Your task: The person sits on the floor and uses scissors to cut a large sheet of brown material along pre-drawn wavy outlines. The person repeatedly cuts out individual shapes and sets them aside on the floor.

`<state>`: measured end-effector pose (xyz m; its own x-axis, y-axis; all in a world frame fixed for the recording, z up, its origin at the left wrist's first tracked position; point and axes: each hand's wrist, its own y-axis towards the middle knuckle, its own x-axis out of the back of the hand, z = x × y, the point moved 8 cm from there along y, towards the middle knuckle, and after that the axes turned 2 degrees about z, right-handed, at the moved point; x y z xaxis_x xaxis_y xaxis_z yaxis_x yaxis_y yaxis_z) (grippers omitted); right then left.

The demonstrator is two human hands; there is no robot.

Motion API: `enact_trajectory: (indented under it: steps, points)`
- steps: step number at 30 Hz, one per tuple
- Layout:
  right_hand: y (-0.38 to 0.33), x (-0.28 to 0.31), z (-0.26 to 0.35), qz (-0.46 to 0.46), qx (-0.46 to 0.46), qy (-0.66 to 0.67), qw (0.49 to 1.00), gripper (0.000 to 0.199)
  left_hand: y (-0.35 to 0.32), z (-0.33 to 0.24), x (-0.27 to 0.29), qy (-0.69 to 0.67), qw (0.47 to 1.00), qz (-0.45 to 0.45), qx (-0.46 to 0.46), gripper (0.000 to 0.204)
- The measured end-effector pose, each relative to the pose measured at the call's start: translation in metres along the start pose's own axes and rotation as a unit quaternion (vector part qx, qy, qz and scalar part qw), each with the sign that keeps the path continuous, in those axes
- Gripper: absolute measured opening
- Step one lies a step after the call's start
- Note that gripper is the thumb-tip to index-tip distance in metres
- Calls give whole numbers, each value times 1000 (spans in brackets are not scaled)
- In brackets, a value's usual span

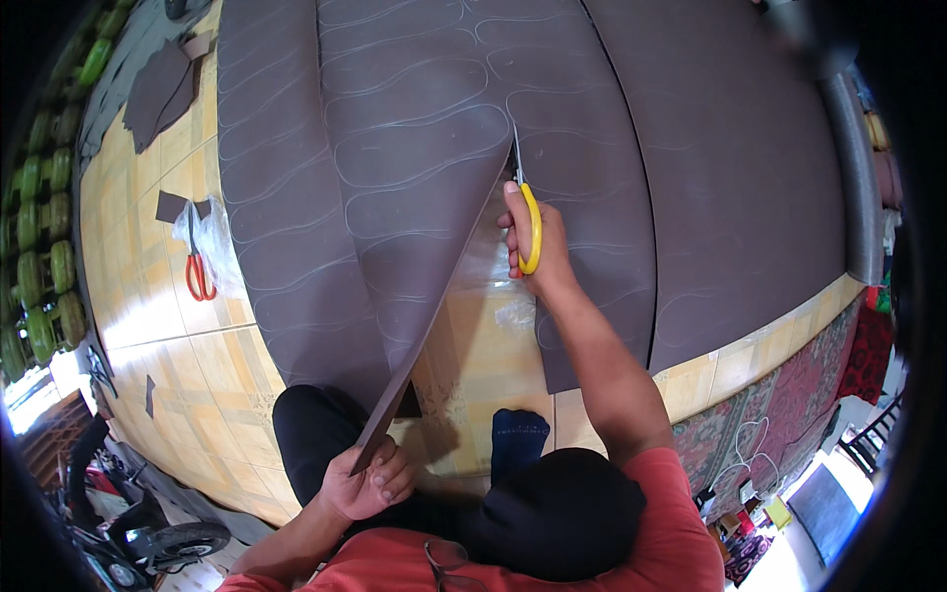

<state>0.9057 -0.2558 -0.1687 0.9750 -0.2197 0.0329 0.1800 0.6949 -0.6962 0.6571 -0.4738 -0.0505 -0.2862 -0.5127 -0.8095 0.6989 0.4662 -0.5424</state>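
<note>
A wide dark brown sheet (414, 128), marked with rows of pale curved outlines, is spread over the tiled floor. My right hand (547, 237) grips yellow-handled scissors (534, 212), whose blades point away from me at the top of a long cut. On the left of that cut, the sheet's edge is lifted. My left hand (367, 481) pinches its near corner close to my lap. Through the V-shaped gap show yellowish tiles and some clear plastic. The cut strip (582, 286) on the right lies flat.
Left on the tiles (148, 296), orange-handled scissors (200, 279) lie by a clear plastic bag (219, 247) and brown offcuts (163, 89). Another brown sheet (740, 178) and a rolled edge (856, 187) lie right, beyond a dark seam. A patterned rug (730, 414) holds white cables (758, 454).
</note>
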Motion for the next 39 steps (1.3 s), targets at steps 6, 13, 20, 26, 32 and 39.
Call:
enact_trajectory:
  steps: [6, 13, 20, 26, 32, 39]
  points:
    - [19, 15, 16, 34, 15, -28, 999, 60, -8, -8, 4, 21, 1000, -13, 12, 29]
    - [38, 19, 30, 49, 19, -64, 997, 65, -16, -12, 19, 17, 1000, 1, 25, 30]
    - [59, 4, 51, 32, 14, -54, 998, 67, -16, -8, 33, 5, 999, -8, 30, 30]
    - [80, 7, 66, 45, 23, -71, 996, 65, -14, -2, 49, -16, 999, -10, 36, 30]
    - [89, 0, 79, 31, 11, -78, 996, 63, -10, 1, 53, -16, 999, -14, 35, 31]
    - [116, -21, 97, 39, 57, -42, 997, 62, -8, 19, 89, 20, 988, -111, 105, 32]
